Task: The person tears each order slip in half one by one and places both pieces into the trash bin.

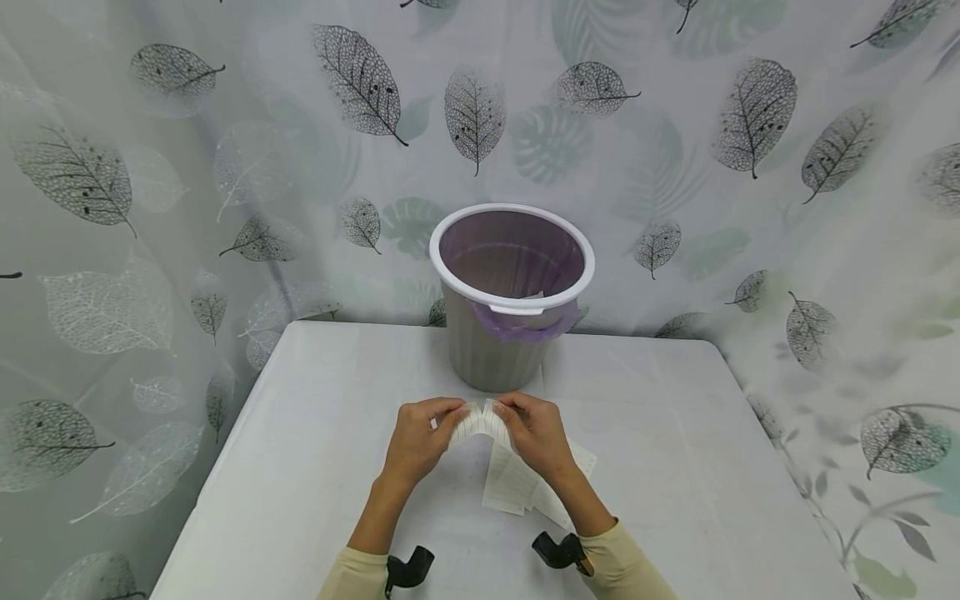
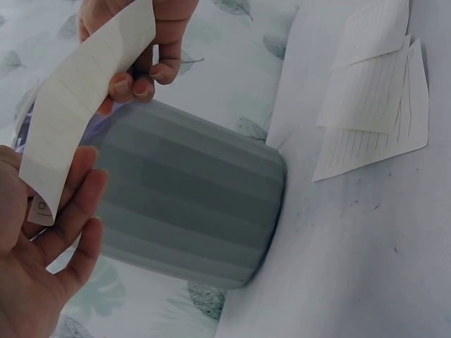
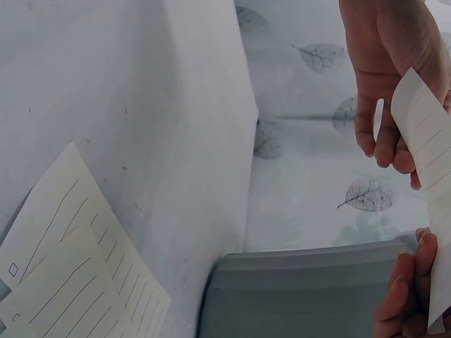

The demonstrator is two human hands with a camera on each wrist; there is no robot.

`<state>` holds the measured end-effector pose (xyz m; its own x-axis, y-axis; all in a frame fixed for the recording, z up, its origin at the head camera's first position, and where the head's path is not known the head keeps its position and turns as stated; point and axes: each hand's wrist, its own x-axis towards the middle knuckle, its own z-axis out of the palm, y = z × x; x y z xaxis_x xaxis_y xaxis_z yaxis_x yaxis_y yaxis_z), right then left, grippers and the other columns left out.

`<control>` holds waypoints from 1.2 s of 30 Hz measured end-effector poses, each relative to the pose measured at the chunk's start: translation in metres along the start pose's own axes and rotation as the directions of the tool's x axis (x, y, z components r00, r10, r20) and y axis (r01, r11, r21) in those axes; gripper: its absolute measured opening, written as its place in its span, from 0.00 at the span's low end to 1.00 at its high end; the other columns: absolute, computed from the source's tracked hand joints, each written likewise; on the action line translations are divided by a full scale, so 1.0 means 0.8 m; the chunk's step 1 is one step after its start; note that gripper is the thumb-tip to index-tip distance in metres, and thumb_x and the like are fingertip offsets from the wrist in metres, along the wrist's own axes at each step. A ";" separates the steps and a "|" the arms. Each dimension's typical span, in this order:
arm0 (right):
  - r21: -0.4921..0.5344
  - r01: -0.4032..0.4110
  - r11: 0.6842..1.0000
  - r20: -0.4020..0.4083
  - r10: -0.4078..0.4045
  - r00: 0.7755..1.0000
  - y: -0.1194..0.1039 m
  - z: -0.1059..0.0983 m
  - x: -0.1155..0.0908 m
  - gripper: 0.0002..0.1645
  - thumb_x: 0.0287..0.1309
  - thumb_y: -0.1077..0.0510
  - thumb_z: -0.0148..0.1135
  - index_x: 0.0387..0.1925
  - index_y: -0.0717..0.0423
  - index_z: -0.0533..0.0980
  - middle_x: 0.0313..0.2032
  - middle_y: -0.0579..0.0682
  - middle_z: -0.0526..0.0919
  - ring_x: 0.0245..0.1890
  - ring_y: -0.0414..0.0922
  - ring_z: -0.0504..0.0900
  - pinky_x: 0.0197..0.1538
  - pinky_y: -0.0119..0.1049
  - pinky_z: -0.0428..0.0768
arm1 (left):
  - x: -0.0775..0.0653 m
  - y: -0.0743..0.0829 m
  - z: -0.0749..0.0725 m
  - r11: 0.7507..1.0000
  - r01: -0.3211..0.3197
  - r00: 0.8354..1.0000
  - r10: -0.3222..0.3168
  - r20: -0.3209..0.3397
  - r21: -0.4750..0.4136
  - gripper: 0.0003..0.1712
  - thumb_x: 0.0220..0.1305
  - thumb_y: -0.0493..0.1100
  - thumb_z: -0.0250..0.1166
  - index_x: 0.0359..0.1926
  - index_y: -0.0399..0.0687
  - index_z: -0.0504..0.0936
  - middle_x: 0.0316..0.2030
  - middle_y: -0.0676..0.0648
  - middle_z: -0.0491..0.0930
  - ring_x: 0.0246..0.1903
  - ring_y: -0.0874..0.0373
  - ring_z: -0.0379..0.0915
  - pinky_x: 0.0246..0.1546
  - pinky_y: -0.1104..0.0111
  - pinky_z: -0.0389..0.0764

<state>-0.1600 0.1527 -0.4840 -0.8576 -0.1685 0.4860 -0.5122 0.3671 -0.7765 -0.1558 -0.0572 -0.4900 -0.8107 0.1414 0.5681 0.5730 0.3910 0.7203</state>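
Observation:
Both hands hold a lined strip of white paper [image 1: 480, 423] above the table, just in front of the bin. My left hand [image 1: 417, 437] pinches its left end between thumb and fingers. The right end is pinched by my right hand [image 1: 536, 433]. Bowed into an arch, the paper has a narrow slit at the middle of its upper edge in the head view. In the left wrist view the paper [image 2: 77, 88] bends between the hands, its lower end curling. Several loose lined sheets [image 1: 504, 483] lie overlapping on the table beneath my right forearm.
A grey bin [image 1: 487, 354] with a white rim and a purple liner [image 1: 517, 329] stands at the table's back edge. A bit of white shows inside it. Leaf-patterned curtains [image 1: 547, 150] hang behind and beside the white table [image 1: 322, 433].

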 end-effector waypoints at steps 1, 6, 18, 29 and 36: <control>0.000 0.001 1.000 -0.002 -0.001 1.000 0.000 0.000 0.000 0.03 0.66 0.66 0.70 0.36 0.57 0.87 0.33 0.44 0.88 0.32 0.43 0.87 0.37 0.39 0.84 | 0.000 0.000 0.000 1.000 0.002 1.000 -0.002 0.000 0.000 0.03 0.64 0.33 0.74 0.38 0.41 0.92 0.32 0.51 0.89 0.22 0.65 0.73 0.23 0.70 0.76; -0.010 0.005 1.000 -0.005 -0.005 1.000 0.000 -0.001 0.000 0.03 0.66 0.66 0.70 0.35 0.58 0.87 0.32 0.44 0.88 0.31 0.41 0.86 0.36 0.39 0.84 | 0.000 0.000 0.000 1.000 0.008 1.000 -0.008 0.005 -0.003 0.02 0.64 0.33 0.74 0.38 0.41 0.92 0.30 0.52 0.88 0.22 0.65 0.73 0.22 0.67 0.77; -0.007 0.031 0.999 -0.005 -0.031 0.999 0.001 -0.002 0.002 0.03 0.66 0.66 0.69 0.35 0.58 0.87 0.32 0.45 0.88 0.30 0.45 0.86 0.35 0.38 0.84 | 0.000 -0.002 0.001 1.000 0.012 1.000 -0.012 -0.005 -0.012 0.03 0.64 0.34 0.74 0.39 0.42 0.92 0.32 0.52 0.89 0.23 0.64 0.74 0.23 0.69 0.77; -0.003 0.028 1.000 -0.002 -0.028 1.000 0.001 -0.003 0.002 0.03 0.68 0.64 0.69 0.36 0.57 0.87 0.32 0.44 0.88 0.30 0.43 0.85 0.35 0.38 0.83 | 0.002 0.000 0.000 1.000 -0.002 1.000 0.001 -0.014 -0.009 0.02 0.65 0.34 0.74 0.38 0.41 0.92 0.32 0.52 0.89 0.22 0.64 0.73 0.22 0.69 0.76; -0.013 0.042 0.999 -0.006 -0.042 0.999 0.003 -0.004 0.001 0.03 0.67 0.64 0.69 0.36 0.57 0.87 0.32 0.44 0.88 0.30 0.42 0.85 0.35 0.37 0.83 | 0.001 0.000 0.000 1.000 -0.004 1.000 0.004 -0.018 -0.008 0.03 0.65 0.35 0.74 0.39 0.41 0.92 0.33 0.51 0.89 0.23 0.64 0.75 0.24 0.70 0.77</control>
<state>-0.1620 0.1564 -0.4841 -0.8349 -0.1783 0.5208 -0.5472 0.3718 -0.7499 -0.1567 -0.0572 -0.4896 -0.8061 0.1270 0.5780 0.5774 0.3829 0.7211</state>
